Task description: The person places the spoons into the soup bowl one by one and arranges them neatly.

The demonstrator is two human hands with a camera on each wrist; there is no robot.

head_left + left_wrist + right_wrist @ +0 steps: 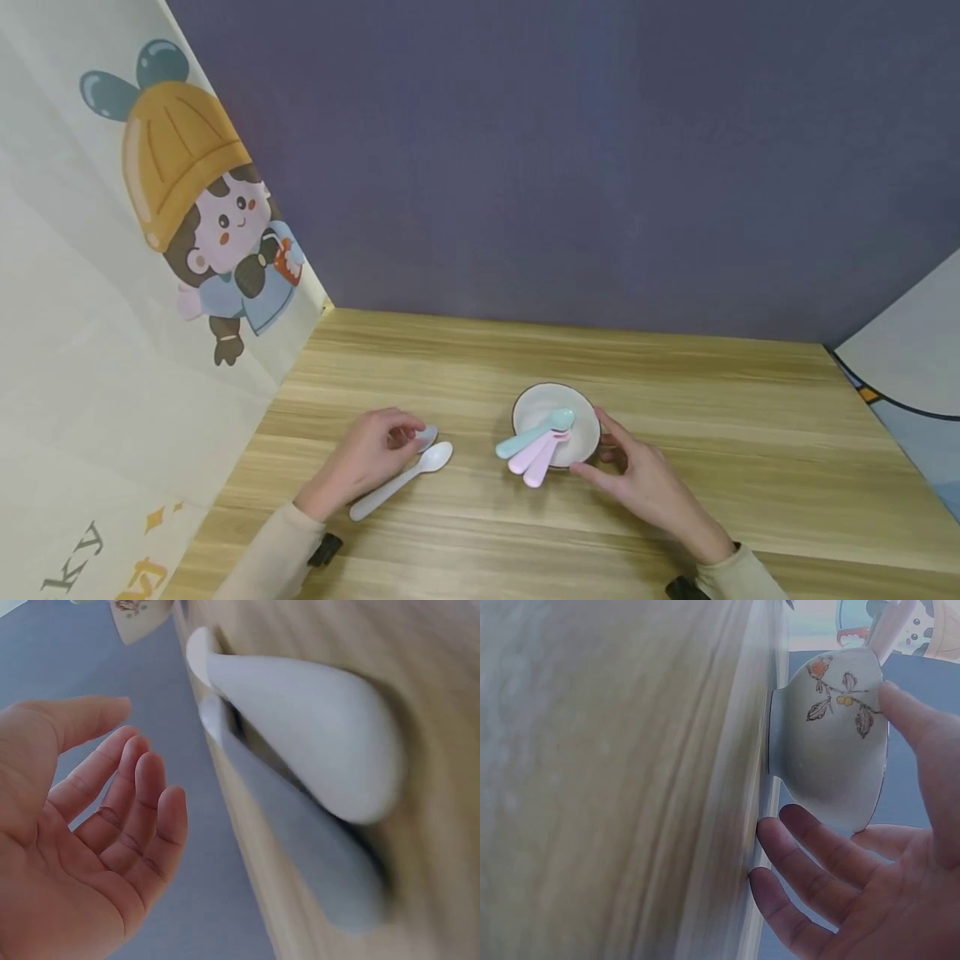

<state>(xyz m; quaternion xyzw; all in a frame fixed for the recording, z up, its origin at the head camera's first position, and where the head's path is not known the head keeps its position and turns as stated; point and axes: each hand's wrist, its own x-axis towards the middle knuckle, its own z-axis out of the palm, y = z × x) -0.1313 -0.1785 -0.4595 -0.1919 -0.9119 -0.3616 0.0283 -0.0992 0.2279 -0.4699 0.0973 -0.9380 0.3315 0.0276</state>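
Note:
My left hand [372, 454] hovers beside two spoons on the table, thumb and fingers loosely bent with nothing between them. The white spoon [401, 483] lies nearer me. Beyond it the grey spoon [300, 832] is mostly covered by the hand in the head view. On the right, my right hand [648, 483] holds a small white bowl [825, 757] by its rim, thumb and index finger spread along its side. Across the bowl's near left rim lean a turquoise spoon [528, 436] and two pink spoons [540, 468], handles sticking out.
The wood-grain table [450, 358] ends at a dark blue-grey back panel [562, 167]. A pale panel with a cartoon figure [217, 200] stands at the left edge. Another printed panel [915, 358] borders the right.

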